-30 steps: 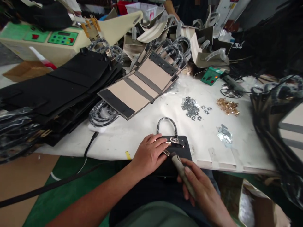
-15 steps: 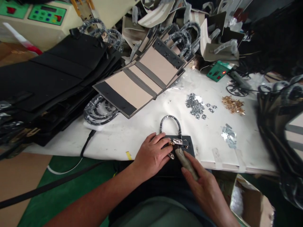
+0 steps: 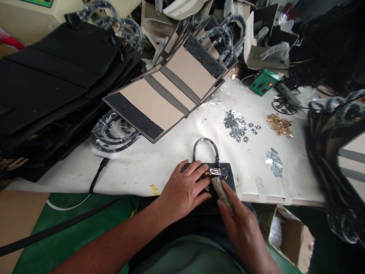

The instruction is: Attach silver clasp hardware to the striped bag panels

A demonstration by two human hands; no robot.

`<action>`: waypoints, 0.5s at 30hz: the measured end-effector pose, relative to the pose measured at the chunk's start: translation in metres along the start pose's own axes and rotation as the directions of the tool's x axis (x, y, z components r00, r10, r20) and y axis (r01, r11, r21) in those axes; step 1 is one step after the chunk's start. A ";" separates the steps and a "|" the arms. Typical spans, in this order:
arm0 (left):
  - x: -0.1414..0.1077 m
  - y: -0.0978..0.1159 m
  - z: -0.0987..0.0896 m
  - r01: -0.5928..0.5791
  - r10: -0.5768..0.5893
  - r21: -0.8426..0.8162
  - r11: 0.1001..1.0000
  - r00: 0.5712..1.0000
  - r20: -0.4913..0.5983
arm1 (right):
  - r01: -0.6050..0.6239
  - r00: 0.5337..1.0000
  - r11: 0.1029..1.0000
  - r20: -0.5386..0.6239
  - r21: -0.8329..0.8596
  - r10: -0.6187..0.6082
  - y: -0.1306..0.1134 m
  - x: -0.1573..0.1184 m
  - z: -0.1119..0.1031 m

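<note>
A small black handbag (image 3: 230,176) lies at the front edge of the table, its plastic-wrapped loop handle (image 3: 205,139) pointing away from me. A shiny metal clasp (image 3: 214,171) sits on a strap across it. My left hand (image 3: 184,190) rests on the bag's left side, fingers spread, the fingertips beside the clasp. In my right hand (image 3: 242,224) is a thick grey tool handle (image 3: 222,195), angled with its far end against the bag just below the clasp. The working tip of the tool is hidden.
Black bag panels (image 3: 57,76) are stacked at the left, beige-lined panels (image 3: 156,106) behind my hands. Square metal plates (image 3: 235,123), gold fittings (image 3: 279,124) and flat silver pieces (image 3: 274,163) lie at the right. A green control box (image 3: 264,82) stands beyond; a cardboard box (image 3: 293,236) is below.
My view has shifted slightly. My left fingers have slid a little over the small metal part below the clasp, and the grey tool handle has moved slightly. Both hands stay at the bag.
</note>
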State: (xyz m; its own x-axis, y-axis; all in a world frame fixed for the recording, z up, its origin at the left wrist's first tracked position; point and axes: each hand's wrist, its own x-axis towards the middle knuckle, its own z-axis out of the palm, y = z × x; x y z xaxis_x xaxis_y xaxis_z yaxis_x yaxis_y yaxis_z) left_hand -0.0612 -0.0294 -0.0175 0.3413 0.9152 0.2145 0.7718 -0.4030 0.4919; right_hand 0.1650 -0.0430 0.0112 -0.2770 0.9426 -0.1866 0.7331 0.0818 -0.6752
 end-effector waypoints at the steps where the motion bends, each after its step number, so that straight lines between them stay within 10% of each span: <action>1: 0.000 0.000 0.000 0.002 -0.002 -0.005 1.000 1.000 0.001 | 0.001 1.000 1.000 0.000 0.000 -0.001 -0.001 0.001 0.000; 15: 0.002 -0.002 0.002 0.008 -0.007 -0.042 0.999 1.000 0.018 | 0.085 0.996 0.971 -0.012 -0.225 -0.090 -0.008 -0.005 -0.008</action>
State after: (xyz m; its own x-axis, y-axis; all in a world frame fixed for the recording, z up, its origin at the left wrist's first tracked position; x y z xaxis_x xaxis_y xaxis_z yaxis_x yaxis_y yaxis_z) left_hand -0.0613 -0.0267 -0.0198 0.3457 0.9177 0.1957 0.7513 -0.3957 0.5282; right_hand 0.1656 -0.0460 0.0237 -0.3347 0.9351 -0.1167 0.8275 0.2325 -0.5111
